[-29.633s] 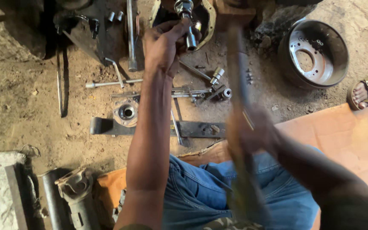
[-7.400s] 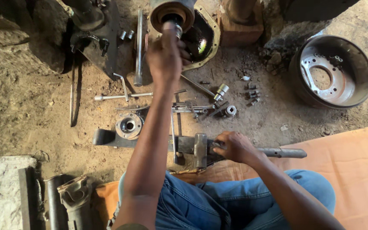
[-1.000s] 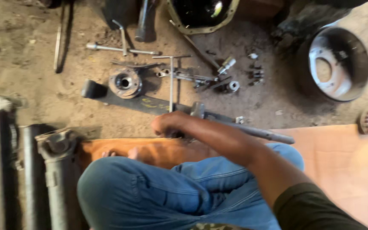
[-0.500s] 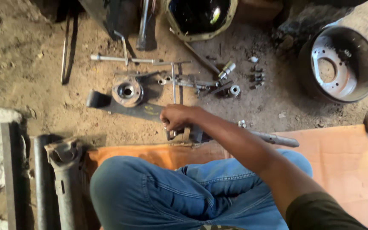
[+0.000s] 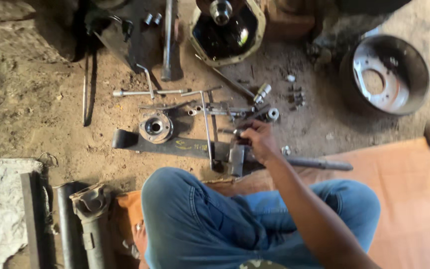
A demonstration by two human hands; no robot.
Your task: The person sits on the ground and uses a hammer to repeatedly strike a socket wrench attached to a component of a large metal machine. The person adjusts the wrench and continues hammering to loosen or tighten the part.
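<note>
The open metal housing holds a dark, oily hollow, and the round steel drum is shiny inside. The right hand pinches a small dark metal part above the sledgehammer.

Dull grey steel is showing on the hammer head and its long handle, both matt and grimy. The flat bar is lying dark and oily. The bearing hub and brake drum are gleaming as bare, worn metal. Blue denim jeans are looking soft and creased; the ground is appearing rough, dusty earth.
</note>
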